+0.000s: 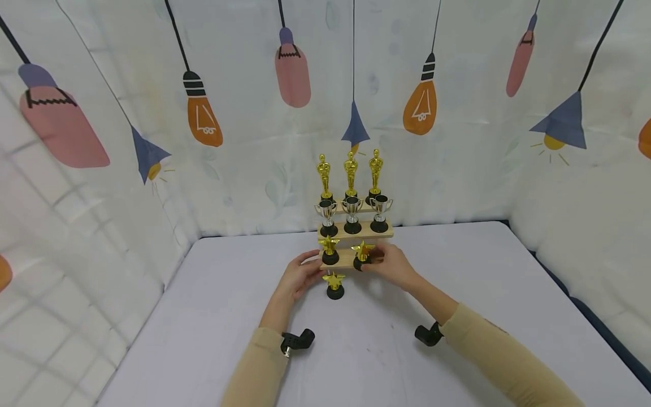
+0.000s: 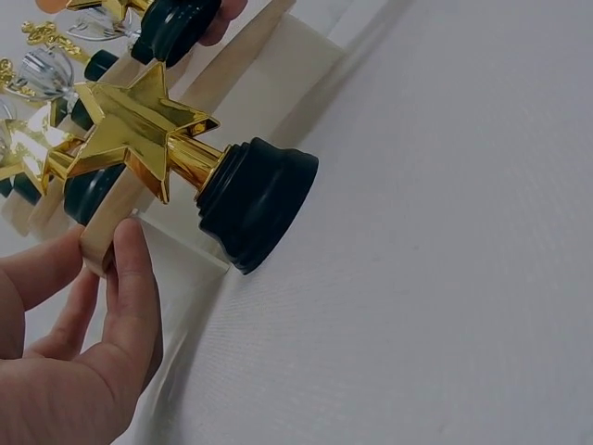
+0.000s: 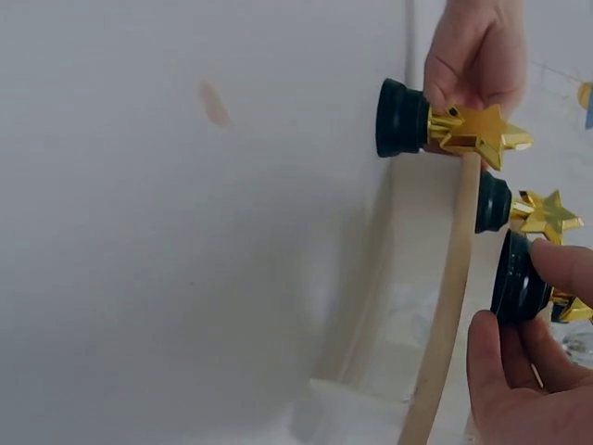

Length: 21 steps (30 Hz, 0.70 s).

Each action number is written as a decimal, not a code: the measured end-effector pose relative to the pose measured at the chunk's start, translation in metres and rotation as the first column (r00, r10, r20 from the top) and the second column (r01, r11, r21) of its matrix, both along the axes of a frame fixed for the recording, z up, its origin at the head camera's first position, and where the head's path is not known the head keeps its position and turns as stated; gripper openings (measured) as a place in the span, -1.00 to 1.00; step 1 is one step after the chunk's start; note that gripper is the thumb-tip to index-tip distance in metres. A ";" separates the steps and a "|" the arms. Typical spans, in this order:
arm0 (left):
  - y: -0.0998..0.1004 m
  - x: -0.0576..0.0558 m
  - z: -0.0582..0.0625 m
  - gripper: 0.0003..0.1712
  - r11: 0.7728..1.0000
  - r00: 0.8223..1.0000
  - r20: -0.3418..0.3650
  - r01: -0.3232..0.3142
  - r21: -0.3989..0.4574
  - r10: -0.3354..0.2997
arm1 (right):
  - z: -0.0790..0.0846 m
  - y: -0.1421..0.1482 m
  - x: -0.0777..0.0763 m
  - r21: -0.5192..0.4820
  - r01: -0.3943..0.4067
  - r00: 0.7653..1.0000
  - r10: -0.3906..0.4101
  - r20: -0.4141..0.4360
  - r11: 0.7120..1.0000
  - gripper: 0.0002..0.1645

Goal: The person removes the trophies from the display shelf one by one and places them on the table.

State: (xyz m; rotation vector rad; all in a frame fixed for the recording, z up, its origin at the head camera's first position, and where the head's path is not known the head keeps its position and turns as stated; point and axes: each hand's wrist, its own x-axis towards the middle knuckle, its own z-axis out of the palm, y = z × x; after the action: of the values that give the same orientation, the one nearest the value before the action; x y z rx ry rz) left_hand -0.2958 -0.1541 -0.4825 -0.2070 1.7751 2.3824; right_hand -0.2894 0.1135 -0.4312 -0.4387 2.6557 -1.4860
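My right hand [image 1: 393, 264] grips a gold star trophy [image 1: 363, 251] by its black base, at the front step of a tiered wooden stand. In the right wrist view that base [image 3: 521, 283] sits between thumb and fingers, just above or on the board; I cannot tell which. My left hand [image 1: 299, 275] pinches the left end of the same wooden step [image 2: 104, 232]. A second star trophy [image 1: 330, 258] stands on the step's left part. On the table in front of the stand, a third star trophy [image 1: 335, 290] stands upright, beside my left fingers.
Silver cup trophies [image 1: 352, 217] line the middle step. Gold figure statuettes [image 1: 351, 172] stand on the top step behind them. A white cloth covers the table [image 1: 386, 356], and a curtain with printed lamps [image 1: 244, 181] hangs behind.
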 end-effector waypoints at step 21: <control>0.001 0.001 0.001 -0.44 1.000 1.000 -0.007 -0.005 0.012 0.005 | -0.018 -0.003 0.025 -0.108 -0.063 0.994 0.072 0.080 0.992 -0.49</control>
State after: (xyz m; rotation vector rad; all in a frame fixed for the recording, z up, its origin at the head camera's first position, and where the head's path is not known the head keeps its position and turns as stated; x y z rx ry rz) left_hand -0.2943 -0.1533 -0.4819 -0.2020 1.7650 2.3992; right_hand -0.2645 0.1102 -0.4494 -0.4577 2.4825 -1.5931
